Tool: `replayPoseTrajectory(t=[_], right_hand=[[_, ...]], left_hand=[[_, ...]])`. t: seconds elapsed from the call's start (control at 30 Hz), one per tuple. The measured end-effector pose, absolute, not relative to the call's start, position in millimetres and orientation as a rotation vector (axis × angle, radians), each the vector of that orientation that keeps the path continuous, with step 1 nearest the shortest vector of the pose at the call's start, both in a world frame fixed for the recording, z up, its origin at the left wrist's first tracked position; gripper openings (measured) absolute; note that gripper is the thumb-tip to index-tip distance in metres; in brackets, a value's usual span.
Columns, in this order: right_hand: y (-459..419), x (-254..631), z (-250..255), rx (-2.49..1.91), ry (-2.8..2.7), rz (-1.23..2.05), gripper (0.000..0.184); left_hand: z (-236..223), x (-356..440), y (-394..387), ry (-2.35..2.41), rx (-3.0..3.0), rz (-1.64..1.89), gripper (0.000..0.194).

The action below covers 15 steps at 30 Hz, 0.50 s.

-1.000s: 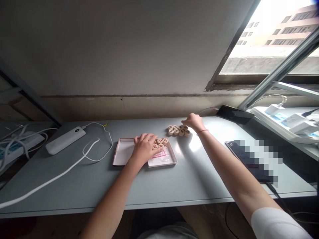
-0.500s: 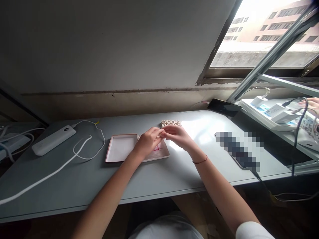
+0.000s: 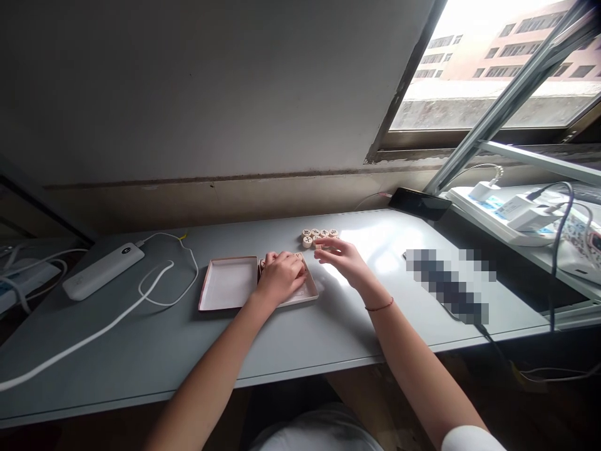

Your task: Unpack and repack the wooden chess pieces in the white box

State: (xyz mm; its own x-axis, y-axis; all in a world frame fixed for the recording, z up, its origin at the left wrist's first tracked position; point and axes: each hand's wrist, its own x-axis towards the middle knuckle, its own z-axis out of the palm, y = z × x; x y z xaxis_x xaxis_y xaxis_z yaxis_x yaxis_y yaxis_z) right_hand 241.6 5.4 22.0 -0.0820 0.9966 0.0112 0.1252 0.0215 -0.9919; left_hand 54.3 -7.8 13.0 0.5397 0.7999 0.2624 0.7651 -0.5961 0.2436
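Note:
My left hand (image 3: 280, 277) is down in the right half of an open flat box (image 3: 307, 293), its fingers curled together and their tips hidden among the pieces there. Whatever it grips cannot be made out. Round wooden Chinese chess pieces (image 3: 299, 256) show just past its fingers. The box's other half (image 3: 231, 283) lies bare, white inside with a reddish edge. Above the desk, just right of the box, my right hand (image 3: 345, 260) has its thumb and fingers apart and holds nothing. Behind it several Chinese chess pieces (image 3: 307, 241) stand in rows, partly covered by its fingers.
To the left, a white power bank (image 3: 103, 270) trails a looped white cable (image 3: 107, 322) across the grey desk (image 3: 323, 341). A pixelated phone-like object (image 3: 448, 285) lies at right. A dark phone (image 3: 419, 203) leans at the back, near a power strip with chargers (image 3: 514, 216).
My hands, close together before, have parted. The left has moved down into the box and its fingers have curled; the right has moved slightly right and opened, showing more of the rowed pieces.

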Motion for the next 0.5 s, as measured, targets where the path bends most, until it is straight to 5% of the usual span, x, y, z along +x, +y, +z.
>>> replayPoseTrajectory(t=[0.17,0.33,0.5], right_hand=[[1.4,236.5,13.6,-1.183,-1.664,0.965,0.042],[-2.6,227.1,6.7,-1.155,-2.113,0.612,0.007],[-4.3,219.9,0.2,-1.177,-2.222,0.392,0.004]], left_hand=[[11.5,47.2,-7.4,1.430,2.755,0.559,0.009],[20.2,18.0,-7.2,1.590,2.597,0.527,0.031],[30.1,-10.9,-6.3,1.673,2.412,0.384,0.049]])
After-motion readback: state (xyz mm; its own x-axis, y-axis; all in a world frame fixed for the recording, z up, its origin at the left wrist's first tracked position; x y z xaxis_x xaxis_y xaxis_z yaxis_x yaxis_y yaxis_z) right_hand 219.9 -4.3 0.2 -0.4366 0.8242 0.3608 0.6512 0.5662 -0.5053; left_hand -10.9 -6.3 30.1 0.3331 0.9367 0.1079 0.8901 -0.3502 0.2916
